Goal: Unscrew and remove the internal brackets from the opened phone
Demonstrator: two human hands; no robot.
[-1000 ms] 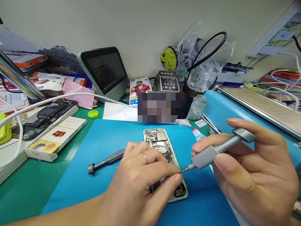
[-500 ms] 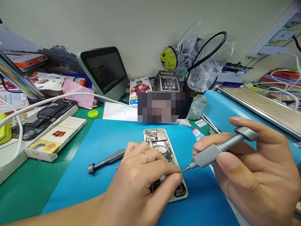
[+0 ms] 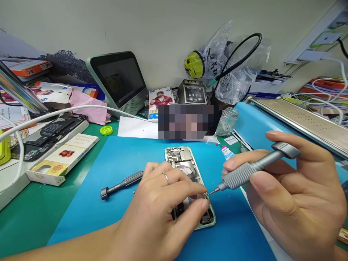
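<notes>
An opened phone (image 3: pixel 186 156) with its inner parts showing lies on the blue mat (image 3: pixel 125 156). Over its lower half reaches my left hand (image 3: pixel 165 203), wearing a ring; thumb and index finger are slightly apart, with nothing visible held between them. A grey precision screwdriver (image 3: pixel 240 175) is gripped in my right hand (image 3: pixel 293 195), one finger resting against its cap. The driver's thin tip points down-left at the phone's right edge, beside the left fingertips. Whether a screw sits on the tip is too small to tell. Much of the phone is hidden under the left hand.
Left of the phone lies a second screwdriver (image 3: pixel 121 185). Farther left are a cigarette box (image 3: pixel 65 159), another phone part (image 3: pixel 51 134) and a green cap (image 3: pixel 106 130). A glass jar (image 3: pixel 227 121), a smart display (image 3: pixel 119 83) and a white cable (image 3: pixel 73 108) are behind.
My left thumb and index finger have parted from their pinch at the screwdriver tip. The tip has shifted slightly up and left. The view has moved a little.
</notes>
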